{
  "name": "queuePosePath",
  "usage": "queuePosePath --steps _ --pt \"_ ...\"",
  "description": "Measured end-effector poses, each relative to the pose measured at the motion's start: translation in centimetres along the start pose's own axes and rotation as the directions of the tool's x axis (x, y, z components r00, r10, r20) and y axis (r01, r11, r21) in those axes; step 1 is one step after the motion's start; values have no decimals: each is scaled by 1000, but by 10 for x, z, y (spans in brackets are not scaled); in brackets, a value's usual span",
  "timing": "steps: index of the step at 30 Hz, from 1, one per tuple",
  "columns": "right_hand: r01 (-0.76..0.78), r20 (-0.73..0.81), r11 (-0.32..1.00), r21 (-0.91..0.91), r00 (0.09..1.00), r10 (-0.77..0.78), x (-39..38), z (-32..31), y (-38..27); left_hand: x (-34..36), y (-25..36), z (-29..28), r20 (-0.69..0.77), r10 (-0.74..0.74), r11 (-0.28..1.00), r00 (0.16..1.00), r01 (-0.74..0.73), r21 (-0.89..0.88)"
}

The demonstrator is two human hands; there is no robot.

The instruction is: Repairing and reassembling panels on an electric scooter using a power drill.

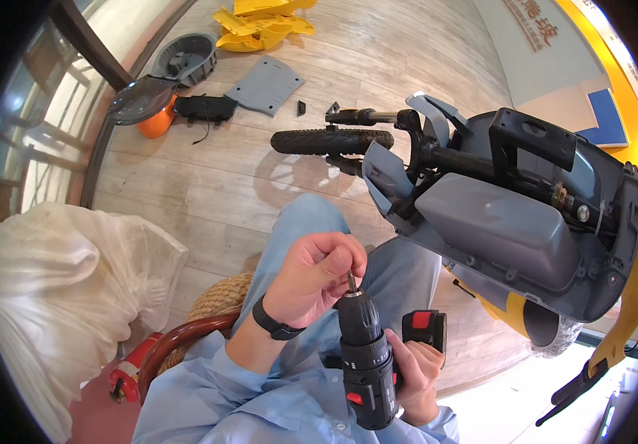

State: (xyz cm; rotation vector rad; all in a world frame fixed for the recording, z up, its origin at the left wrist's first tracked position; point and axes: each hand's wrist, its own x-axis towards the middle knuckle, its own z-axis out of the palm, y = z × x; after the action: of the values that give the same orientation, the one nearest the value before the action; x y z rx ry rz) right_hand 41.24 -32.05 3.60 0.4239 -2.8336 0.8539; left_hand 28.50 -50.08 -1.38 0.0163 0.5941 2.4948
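Some fingers of the left hand (310,270) pinch a slim metal bit (351,283) at the nose of a black cordless drill (367,355), held over the lap (400,285); the right hand (418,370) is closed round its mostly hidden handle, by the battery (425,329). The drill looks rigid and fairly heavy, safest held by that handle; the smooth bit may slip. Near the left edge of the plank floor (163,185) stands a grey tub (202,68); a grey panel (265,85) and yellow panels (256,35) lie farther right, then a scooter (496,222).
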Motion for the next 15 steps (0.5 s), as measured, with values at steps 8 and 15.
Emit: queuePosePath --steps 8,15 --pt "-8 -30 1000 -2 1000 8 2 3 2 0 -7 -2 3 -59 990 998 58 -131" --pt "-36 -32 999 14 999 36 1 5 3 -1 -9 1 -2 -47 987 999 47 -152"
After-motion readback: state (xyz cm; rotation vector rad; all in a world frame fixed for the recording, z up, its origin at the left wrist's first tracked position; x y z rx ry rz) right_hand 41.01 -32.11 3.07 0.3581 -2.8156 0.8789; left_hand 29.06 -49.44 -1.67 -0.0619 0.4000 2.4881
